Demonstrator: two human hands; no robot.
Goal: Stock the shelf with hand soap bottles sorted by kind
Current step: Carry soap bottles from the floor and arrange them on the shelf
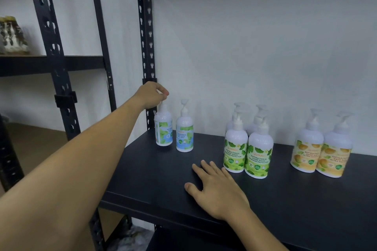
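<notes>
My left hand pinches the pump top of a blue-and-green labelled soap bottle at the back left of the black shelf; the bottle sits at or just above the shelf board. A matching blue bottle stands right beside it. Several green-labelled bottles stand grouped in the middle. Two orange-labelled bottles stand at the right. My right hand rests flat on the shelf in front of the green group, fingers straight, holding nothing.
Black perforated uprights frame the shelf's left side, close to my left hand. A neighbouring rack at the left carries a blurred packaged item. A white wall lies behind the bottles. A lower shelf board shows beneath.
</notes>
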